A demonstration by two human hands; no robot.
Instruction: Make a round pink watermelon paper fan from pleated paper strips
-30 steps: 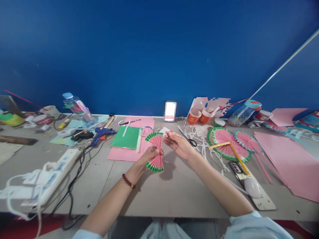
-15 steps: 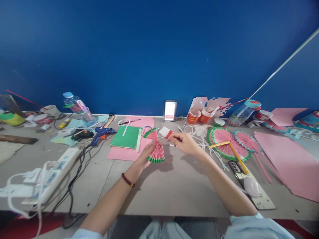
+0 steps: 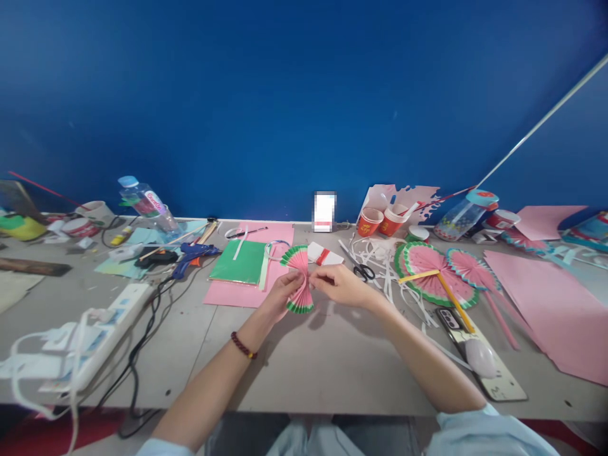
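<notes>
A small pleated paper fan [image 3: 298, 278], pink with green edges like a watermelon slice, is pinched at its waist above the grey table [image 3: 323, 361]. My left hand [image 3: 280, 292] grips that waist from the left, fingers closed. My right hand [image 3: 338, 285] meets it from the right, fingertips pinched at the same middle point. A white-and-red tape piece [image 3: 323, 254] lies on the table just behind the fan. Black scissors [image 3: 363, 271] lie right of my right hand.
Green paper [image 3: 240, 261] on a pink sheet [image 3: 232, 294] lies to the left, with a blue glue gun [image 3: 190, 254], cables and a power strip [image 3: 102, 329]. To the right lie finished watermelon fans [image 3: 434, 272], white paper strips, red cups [image 3: 382, 221], a phone [image 3: 458, 323] and large pink sheets [image 3: 555, 310].
My right hand has come back from the tape piece behind the fan and now pinches the fan's middle. The fan has shifted slightly away from me with my left hand.
</notes>
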